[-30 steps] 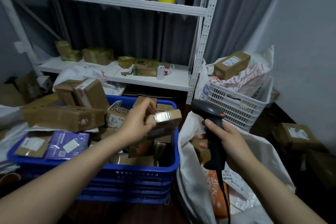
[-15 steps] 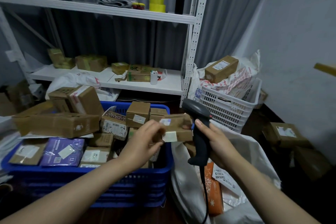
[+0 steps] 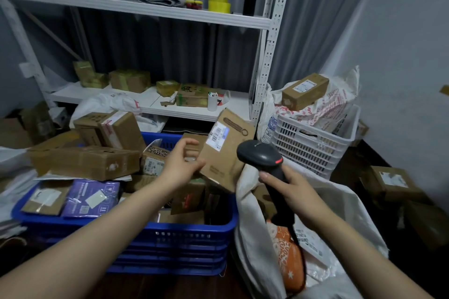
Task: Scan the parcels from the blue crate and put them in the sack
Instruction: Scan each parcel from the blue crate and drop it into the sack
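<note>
My left hand (image 3: 181, 164) pinches the lower left edge of a flat brown cardboard parcel (image 3: 227, 150), tilted upright above the right end of the blue crate (image 3: 184, 235), with its white barcode label (image 3: 217, 136) facing me. My right hand (image 3: 290, 192) grips the handle of a black barcode scanner (image 3: 261, 154), whose head sits just right of the parcel and points toward it. The white sack (image 3: 313, 233) lies open under my right hand, with an orange packet (image 3: 288, 257) and other parcels inside. Several cardboard parcels and a purple packet (image 3: 92, 198) fill the crate.
A white shelf rack (image 3: 155, 11) stands behind the crate with small boxes on its lower board. A white plastic basket (image 3: 313, 143) at the right holds bags and a brown box (image 3: 305, 91). More boxes (image 3: 391, 183) lie on the dark floor at the far right.
My left hand has turned the parcel up so its label faces me. The scanner has risen beside it, and the view has shifted slightly.
</note>
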